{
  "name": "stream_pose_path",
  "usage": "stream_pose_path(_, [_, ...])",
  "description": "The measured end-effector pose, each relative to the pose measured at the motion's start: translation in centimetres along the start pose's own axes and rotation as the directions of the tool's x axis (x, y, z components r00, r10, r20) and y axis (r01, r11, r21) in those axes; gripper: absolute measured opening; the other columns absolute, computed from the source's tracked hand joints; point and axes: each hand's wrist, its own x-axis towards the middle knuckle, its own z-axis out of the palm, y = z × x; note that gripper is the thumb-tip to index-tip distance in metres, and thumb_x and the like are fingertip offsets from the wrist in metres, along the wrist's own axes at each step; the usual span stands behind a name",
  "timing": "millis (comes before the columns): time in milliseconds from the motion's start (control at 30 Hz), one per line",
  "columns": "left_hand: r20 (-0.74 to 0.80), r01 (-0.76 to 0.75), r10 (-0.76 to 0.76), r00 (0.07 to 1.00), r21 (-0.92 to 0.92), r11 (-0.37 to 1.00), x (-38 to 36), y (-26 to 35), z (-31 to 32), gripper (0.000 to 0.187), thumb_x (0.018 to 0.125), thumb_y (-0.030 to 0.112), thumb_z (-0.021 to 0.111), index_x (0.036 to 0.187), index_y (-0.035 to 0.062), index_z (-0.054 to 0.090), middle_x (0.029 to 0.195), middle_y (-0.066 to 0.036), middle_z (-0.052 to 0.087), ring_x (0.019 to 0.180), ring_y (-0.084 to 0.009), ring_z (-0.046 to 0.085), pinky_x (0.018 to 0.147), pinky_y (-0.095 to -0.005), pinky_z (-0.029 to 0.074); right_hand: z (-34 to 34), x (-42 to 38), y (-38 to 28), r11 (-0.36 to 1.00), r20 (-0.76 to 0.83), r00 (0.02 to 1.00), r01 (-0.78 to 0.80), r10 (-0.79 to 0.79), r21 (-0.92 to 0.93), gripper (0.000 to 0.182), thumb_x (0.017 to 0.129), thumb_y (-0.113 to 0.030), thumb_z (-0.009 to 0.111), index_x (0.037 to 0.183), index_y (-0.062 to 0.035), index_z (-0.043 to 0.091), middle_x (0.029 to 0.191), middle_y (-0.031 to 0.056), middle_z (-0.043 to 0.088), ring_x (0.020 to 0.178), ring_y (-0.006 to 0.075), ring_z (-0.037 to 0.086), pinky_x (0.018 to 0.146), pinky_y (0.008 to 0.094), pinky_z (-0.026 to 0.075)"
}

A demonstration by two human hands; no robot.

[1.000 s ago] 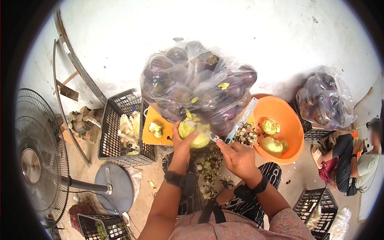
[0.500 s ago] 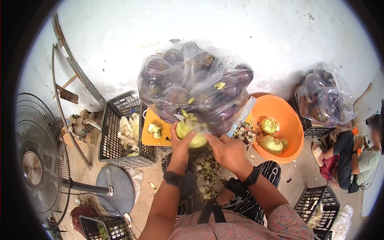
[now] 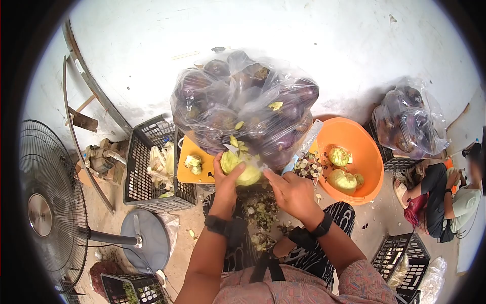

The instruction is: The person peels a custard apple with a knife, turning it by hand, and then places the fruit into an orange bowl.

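Legible text, labels, brands, numbers, signs: none. You find no readable marking anywhere in your view. The clear plastic bag at upper centre of the frame carries no print you can make out. The orange bowl at right of centre and the black crate at left of centre show bare surfaces. The wristbands in the lower centre are too small to read.

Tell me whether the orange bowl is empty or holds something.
Not empty. The orange bowl holds a few peeled, pale green pieces on its bottom; most of its inside is bare.
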Motion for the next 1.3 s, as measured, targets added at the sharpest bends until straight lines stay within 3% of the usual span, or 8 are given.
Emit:
stream_pose_path(267, [-0.014, 0.01, -0.01, 1.0, 0.034, 0.999, -0.4, 0.5, 0.5, 0.064, 0.085, 0.003, 0.067, 0.138, 0.0068, 0.031, 0.126, -0.012, 0.05, 0.115, -0.0228, 0.053, 0.097, -0.0362, 0.046, 1.5, 2.1, -0.2, 0.999, -0.014, 1.0, -0.001, 0.002, 0.053, 0.035, 0.084, -0.018, 0.065, 0.118, -0.0197, 0.066, 0.066, 0.0065, 0.052, 0.052, 0.0272, 0.056, 0.047, 0.0396, 0.045])
stream_pose_path(433, [-0.012, -0.019, 0.019, 1.0, -0.012, 1.0, -0.3, 0.4, 0.5, 0.069, 0.081, 0.002, 0.072, 0.137, 0.0058, 0.032, 0.124, -0.013, 0.051, 0.111, -0.0218, 0.056, 0.092, -0.035, 0.051, 2.5, 3.3, 0.0, 0.998, -0.015, 1.0, 0.001, 0.0, 0.061, 0.034, 0.085, -0.019, 0.063, 0.119, -0.0208, 0.066, 0.067, 0.0075, 0.052, 0.054, 0.029, 0.057, 0.049, 0.0416, 0.045])
stream_pose_path(600, [-0.029, -0.028, 0.028, 0.999, -0.011, 1.0, -0.1, 0.0, 0.3, 0.068, 0.081, 0.003, 0.072, 0.136, 0.0059, 0.033, 0.124, -0.012, 0.051, 0.111, -0.0216, 0.056, 0.092, -0.0348, 0.051, 3.2, 4.1, 0.4, 0.999, -0.018, 0.999, 0.038, -0.038, -0.009, 0.041, 0.078, -0.013, 0.063, 0.118, -0.0184, 0.066, 0.069, 0.0083, 0.058, 0.06, 0.0298, 0.059, 0.053, 0.041, 0.047])
stream_pose_path(900, [-0.051, 0.003, -0.005, 0.999, -0.04, 0.999, -0.3, 0.1, 0.8, 0.067, 0.081, 0.005, 0.073, 0.136, 0.0063, 0.034, 0.124, -0.012, 0.051, 0.112, -0.022, 0.056, 0.094, -0.0351, 0.049, 3.2, 4.2, 0.6, 0.999, 0.054, 0.998, 0.026, -0.025, -0.019, 0.042, 0.078, -0.016, 0.063, 0.12, -0.0186, 0.065, 0.075, 0.0078, 0.061, 0.065, 0.0288, 0.062, 0.055, 0.0411, 0.049])
stream_pose_path(1033, [-0.043, 0.02, -0.021, 0.999, -0.027, 0.999, -0.1, 0.1, 0.4, 0.068, 0.081, 0.004, 0.072, 0.136, 0.0064, 0.034, 0.123, -0.012, 0.052, 0.111, -0.0219, 0.056, 0.094, -0.0351, 0.049, 2.1, 1.3, 1.3, 0.999, -0.033, 0.999, 0.018, -0.016, 0.043, 0.043, 0.079, -0.016, 0.065, 0.122, -0.0197, 0.065, 0.072, 0.0081, 0.06, 0.061, 0.0277, 0.061, 0.052, 0.0406, 0.048])
stream_pose_path(1133, [0.002, -0.023, 0.023, 1.0, -0.001, 1.0, 0.0, -0.2, 0.3, 0.068, 0.081, 0.002, 0.072, 0.136, 0.0064, 0.034, 0.123, -0.012, 0.052, 0.11, -0.0217, 0.056, 0.093, -0.0347, 0.049, 0.3, -0.6, 1.6, 0.997, 0.015, 0.998, -0.068, 0.067, 0.039, 0.039, 0.082, -0.014, 0.065, 0.12, -0.0203, 0.067, 0.07, 0.0091, 0.06, 0.057, 0.0276, 0.06, 0.051, 0.0381, 0.047])
stream_pose_path(1233, [-0.017, -0.024, 0.024, 1.0, 0.026, 0.999, -0.1, -0.2, 0.5, 0.068, 0.08, 0.001, 0.072, 0.136, 0.0063, 0.034, 0.123, -0.012, 0.052, 0.11, -0.0214, 0.056, 0.093, -0.0344, 0.049, 0.3, -1.5, 1.5, 0.995, -0.047, 0.995, -0.081, 0.084, 0.055, 0.034, 0.083, -0.01, 0.065, 0.115, -0.0191, 0.07, 0.066, 0.0092, 0.06, 0.053, 0.0281, 0.059, 0.05, 0.0368, 0.047])
stream_pose_path(1300, [-0.018, -0.034, 0.035, 0.999, 0.027, 0.999, 0.1, -0.4, 0.2, 0.068, 0.08, 0.001, 0.072, 0.136, 0.0063, 0.034, 0.123, -0.012, 0.052, 0.11, -0.0215, 0.056, 0.094, -0.0344, 0.049, 1.1, -2.1, 1.1, 0.968, -0.09, 0.978, -0.169, 0.187, 0.184, 0.03, 0.084, -0.006, 0.064, 0.113, -0.0135, 0.071, 0.073, 0.0128, 0.065, 0.055, 0.0255, 0.061, 0.052, 0.033, 0.048])
